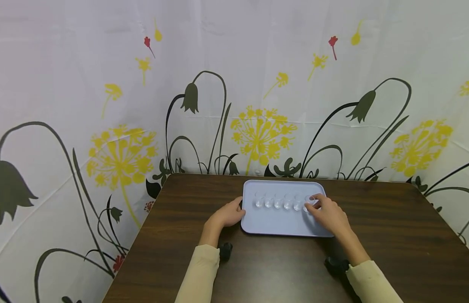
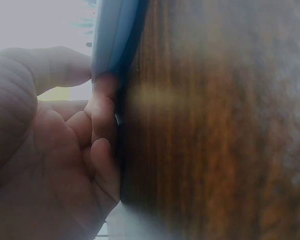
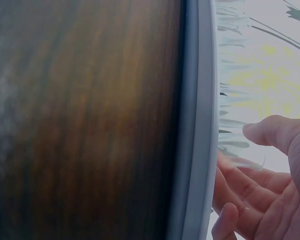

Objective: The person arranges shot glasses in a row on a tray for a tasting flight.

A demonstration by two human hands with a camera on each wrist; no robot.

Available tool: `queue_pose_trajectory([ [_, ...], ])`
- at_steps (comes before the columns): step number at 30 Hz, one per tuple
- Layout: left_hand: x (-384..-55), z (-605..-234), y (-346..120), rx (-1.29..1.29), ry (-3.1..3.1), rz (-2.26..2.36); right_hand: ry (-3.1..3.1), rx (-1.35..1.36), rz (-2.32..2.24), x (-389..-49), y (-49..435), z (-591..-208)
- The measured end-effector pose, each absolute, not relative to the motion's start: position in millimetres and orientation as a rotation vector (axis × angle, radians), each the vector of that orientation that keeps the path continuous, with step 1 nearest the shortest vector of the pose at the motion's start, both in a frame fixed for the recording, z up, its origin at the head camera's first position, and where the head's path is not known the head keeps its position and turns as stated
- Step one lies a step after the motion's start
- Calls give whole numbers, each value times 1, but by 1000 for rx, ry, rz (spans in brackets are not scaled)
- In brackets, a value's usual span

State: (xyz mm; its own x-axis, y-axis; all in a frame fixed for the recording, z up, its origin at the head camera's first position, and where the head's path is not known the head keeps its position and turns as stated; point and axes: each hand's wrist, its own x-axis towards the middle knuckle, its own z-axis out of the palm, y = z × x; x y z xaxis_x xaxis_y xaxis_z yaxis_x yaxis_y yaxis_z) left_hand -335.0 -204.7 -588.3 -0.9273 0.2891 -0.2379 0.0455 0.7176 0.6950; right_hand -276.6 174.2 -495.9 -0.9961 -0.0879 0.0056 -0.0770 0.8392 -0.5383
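A pale blue rectangular tray [image 1: 279,223] lies on the table. Several small clear cups [image 1: 278,203] stand side by side across it. My left hand [image 1: 227,213] grips the tray's left edge, thumb on top and fingers [image 2: 104,112] beneath in the left wrist view. At the row's right end, my right hand [image 1: 329,215] holds a clear cup [image 1: 309,201] between thumb and fingers. In the right wrist view, the tray's rim [image 3: 202,120] hides part of the right fingers [image 3: 250,187], and the see-through cup is hard to make out.
The dark wooden table [image 1: 272,269] extends around the tray. Behind it hangs a white cloth [image 1: 234,50] printed with flowers. A black wrist strap [image 1: 225,251] is on the left wrist, another dark device [image 1: 335,266] on the right.
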Motion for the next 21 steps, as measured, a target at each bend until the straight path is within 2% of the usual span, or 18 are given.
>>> queue_pose_trajectory([
  [4, -335, -590, -204, 259, 2592, 1038, 2989, -123, -870, -276, 175, -497],
  [7, -328, -578, -202, 281, 2600, 1048, 2977, -146, -864, -276, 177, -494],
  [15, -272, -499, -200, 285, 2525, 1084, 2979, -205, -890, -274, 190, -477],
  [21, -258, -487, -216, 267, 2536, 1008, 2958, -255, -975, -270, 198, -466],
])
